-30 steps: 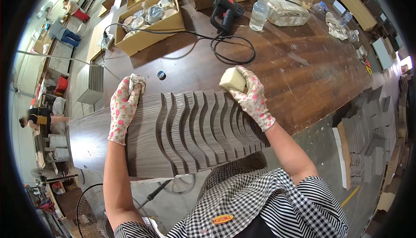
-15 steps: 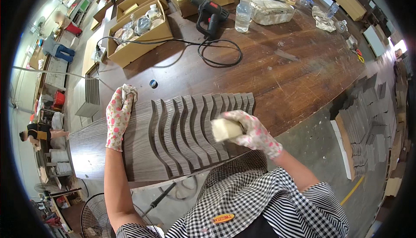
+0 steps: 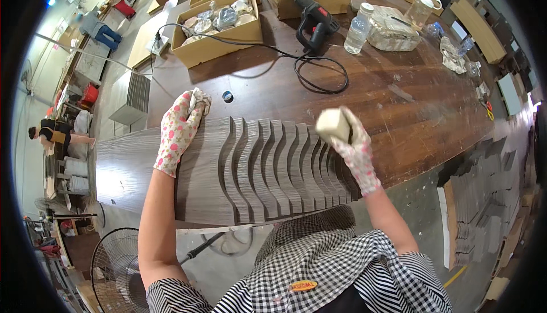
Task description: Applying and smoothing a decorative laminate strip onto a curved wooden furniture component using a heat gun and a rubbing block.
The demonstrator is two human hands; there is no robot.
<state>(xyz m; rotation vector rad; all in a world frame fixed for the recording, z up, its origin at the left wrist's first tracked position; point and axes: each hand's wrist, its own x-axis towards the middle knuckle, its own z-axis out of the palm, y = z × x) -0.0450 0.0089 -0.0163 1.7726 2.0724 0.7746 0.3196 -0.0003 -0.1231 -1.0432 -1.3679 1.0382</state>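
Note:
My left hand (image 3: pixel 176 135), in a pink-flowered glove, closes on a crumpled whitish cloth (image 3: pixel 200 99) at the far edge of the grey boards. Several grey woodgrain boards (image 3: pixel 253 168) with wavy edges overlap in a fanned row along the near side of the table. Over the right end of this row, my right hand (image 3: pixel 359 156), gloved alike, grips a cream-coloured block (image 3: pixel 333 124). The block is a little blurred, and I cannot tell whether it touches a board. A small round blue cap (image 3: pixel 228 96) lies beyond my left hand.
Across the brown table (image 3: pixel 419 122) stand a black heat gun (image 3: pixel 312 21) with a looped cord, a clear bottle (image 3: pixel 358 29) and a cardboard box (image 3: pixel 219 42) of bagged items. Stacked grey boards (image 3: pixel 484 199) lie at right. A wire-guarded fan (image 3: pixel 117 264) stands lower left.
The whole view has shifted. My right hand has moved the cream block away from me, toward the far edge of the boards. My left hand stays at the cloth.

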